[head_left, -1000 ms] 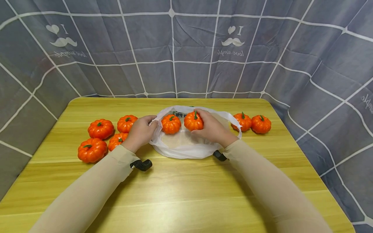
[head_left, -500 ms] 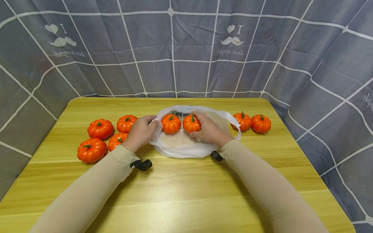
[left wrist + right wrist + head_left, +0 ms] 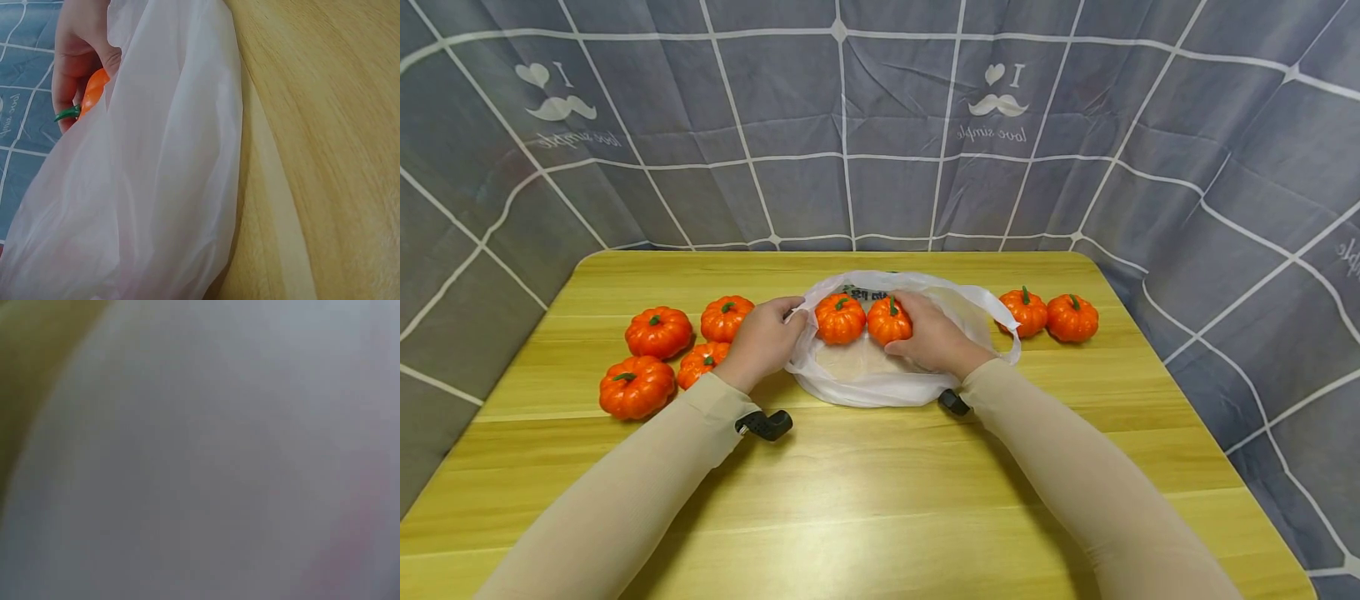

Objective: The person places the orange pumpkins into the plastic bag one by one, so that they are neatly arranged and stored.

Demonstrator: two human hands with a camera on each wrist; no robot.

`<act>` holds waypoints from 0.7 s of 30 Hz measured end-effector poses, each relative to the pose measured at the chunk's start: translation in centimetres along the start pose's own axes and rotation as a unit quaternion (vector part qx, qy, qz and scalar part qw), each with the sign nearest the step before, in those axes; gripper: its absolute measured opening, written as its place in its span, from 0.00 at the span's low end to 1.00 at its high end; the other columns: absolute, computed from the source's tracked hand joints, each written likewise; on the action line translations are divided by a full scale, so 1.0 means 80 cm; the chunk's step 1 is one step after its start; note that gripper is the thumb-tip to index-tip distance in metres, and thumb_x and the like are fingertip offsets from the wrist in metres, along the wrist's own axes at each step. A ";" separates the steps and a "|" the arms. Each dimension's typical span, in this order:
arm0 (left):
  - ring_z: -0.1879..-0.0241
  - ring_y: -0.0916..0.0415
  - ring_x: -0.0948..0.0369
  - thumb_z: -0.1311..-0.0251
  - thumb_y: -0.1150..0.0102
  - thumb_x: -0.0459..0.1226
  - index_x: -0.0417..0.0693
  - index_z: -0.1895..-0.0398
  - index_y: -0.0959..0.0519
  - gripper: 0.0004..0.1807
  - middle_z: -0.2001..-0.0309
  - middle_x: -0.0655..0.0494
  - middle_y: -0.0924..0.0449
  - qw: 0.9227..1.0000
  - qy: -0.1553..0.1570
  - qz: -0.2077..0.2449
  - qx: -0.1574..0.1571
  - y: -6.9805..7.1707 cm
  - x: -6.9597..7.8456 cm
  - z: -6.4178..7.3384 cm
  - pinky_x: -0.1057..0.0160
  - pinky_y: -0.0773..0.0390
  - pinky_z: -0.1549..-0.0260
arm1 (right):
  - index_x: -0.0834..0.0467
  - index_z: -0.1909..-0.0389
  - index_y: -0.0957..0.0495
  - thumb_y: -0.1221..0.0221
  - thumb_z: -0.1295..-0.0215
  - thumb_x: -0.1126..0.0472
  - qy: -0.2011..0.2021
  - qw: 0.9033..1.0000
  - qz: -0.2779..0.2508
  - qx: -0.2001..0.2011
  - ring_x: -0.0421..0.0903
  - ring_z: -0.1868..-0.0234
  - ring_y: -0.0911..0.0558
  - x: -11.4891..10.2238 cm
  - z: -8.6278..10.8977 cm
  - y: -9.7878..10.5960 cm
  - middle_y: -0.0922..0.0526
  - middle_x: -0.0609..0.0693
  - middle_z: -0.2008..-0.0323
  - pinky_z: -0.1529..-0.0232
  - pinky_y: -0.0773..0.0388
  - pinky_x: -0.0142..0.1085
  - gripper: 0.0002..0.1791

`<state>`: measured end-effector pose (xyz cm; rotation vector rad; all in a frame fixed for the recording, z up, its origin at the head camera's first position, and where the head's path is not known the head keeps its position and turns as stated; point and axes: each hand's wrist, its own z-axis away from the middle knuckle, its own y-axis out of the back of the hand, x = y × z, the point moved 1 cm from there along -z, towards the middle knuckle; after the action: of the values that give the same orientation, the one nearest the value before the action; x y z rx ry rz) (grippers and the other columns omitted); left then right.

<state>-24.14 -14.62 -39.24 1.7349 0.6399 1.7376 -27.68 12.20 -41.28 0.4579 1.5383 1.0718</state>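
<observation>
A white plastic bag (image 3: 880, 393) lies with its mouth spread at the middle of the table. My left hand (image 3: 765, 343) pinches the bag's left rim. Inside the mouth, my right hand (image 3: 936, 333) grips a small orange pumpkin (image 3: 887, 323) with a green stem, thumb in front and fingers behind. Another pumpkin (image 3: 840, 319) sits in the bag just left of it, close beside. In the left wrist view, the right hand (image 3: 81, 37) and the held pumpkin (image 3: 94, 90) show past the bag's side. White plastic (image 3: 206, 450) fills the blurred right wrist view, hiding the hand there.
Several pumpkins (image 3: 658, 332) stand in a group on the table's left, partly behind the left hand. Two more pumpkins (image 3: 1072, 319) stand right of the bag, one overlapped by its handle loop (image 3: 1009, 321). A grey checked curtain (image 3: 880, 125) surrounds the wooden table (image 3: 865, 500).
My right hand has moved slightly left and down into the bag with its pumpkin, bringing it close to the other one there. The left hand stays on the rim.
</observation>
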 end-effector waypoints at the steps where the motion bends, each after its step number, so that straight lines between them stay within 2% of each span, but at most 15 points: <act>1: 0.29 0.28 0.41 0.21 0.56 0.45 0.40 0.24 0.29 0.29 0.27 0.38 0.27 1.000 -0.001 -0.001 -0.001 0.000 0.000 0.000 0.41 0.28 0.28 | 0.51 0.18 0.42 0.26 0.37 0.55 0.000 1.000 0.002 -0.001 0.59 0.22 0.36 0.000 -0.001 0.000 0.38 0.57 0.20 0.20 0.39 0.56 0.50; 11: 0.31 0.27 0.42 0.21 0.56 0.45 0.40 0.24 0.30 0.29 0.27 0.38 0.27 1.000 -0.001 -0.001 -0.003 0.000 0.001 -0.001 0.41 0.26 0.30 | 0.48 0.17 0.43 0.26 0.36 0.52 -0.014 1.000 0.020 -0.001 0.58 0.21 0.37 0.004 -0.008 -0.002 0.39 0.55 0.19 0.20 0.40 0.55 0.51; 21: 0.31 0.27 0.42 0.21 0.56 0.45 0.41 0.24 0.29 0.29 0.26 0.38 0.27 1.000 0.001 0.000 -0.002 -0.002 -0.001 -0.002 0.42 0.27 0.30 | 0.43 0.16 0.44 0.24 0.39 0.49 -0.037 0.999 0.030 0.008 0.60 0.22 0.34 0.003 -0.009 -0.003 0.41 0.57 0.20 0.22 0.36 0.57 0.54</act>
<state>-24.27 -14.54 -39.38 1.7305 0.6356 1.7390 -28.31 11.97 -41.65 0.5526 1.4775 1.0782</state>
